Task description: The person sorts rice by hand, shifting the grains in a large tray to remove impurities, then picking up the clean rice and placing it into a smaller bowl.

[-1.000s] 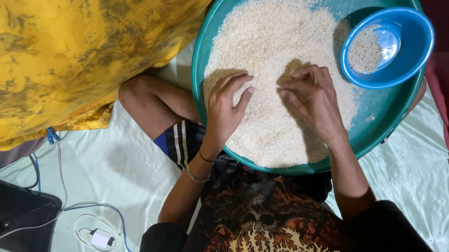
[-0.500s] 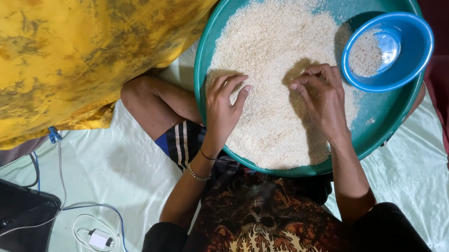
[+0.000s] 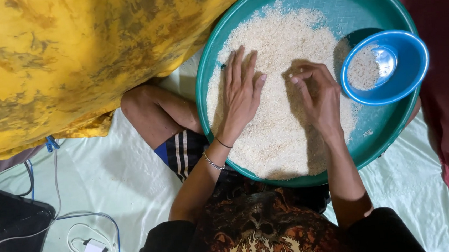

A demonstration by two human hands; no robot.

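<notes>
head view looks straight down on a big teal round tray [image 3: 208, 85] resting across the person's lap, low enough that both hands reach it easily. white rice [image 3: 282, 122] lies in a thin layer over most of the tray, likely so that single grains can be seen and sorted. left hand [image 3: 241, 96] lies flat on the rice with its fingers spread apart, holding nothing, seemingly steadying or sweeping the layer. right hand [image 3: 320, 95] sits just beside it, fingers curled together as if pinching at the grains; whether anything is caught between them, i cannot tell. a blue bowl [image 3: 407, 71] with a little rice in it stands inside the tray at the right, near the right hand. yellow cloth [image 3: 72, 63] lies to the left, and a white charger [image 3: 94, 249] on the pale sheet [image 3: 122, 175].
</notes>
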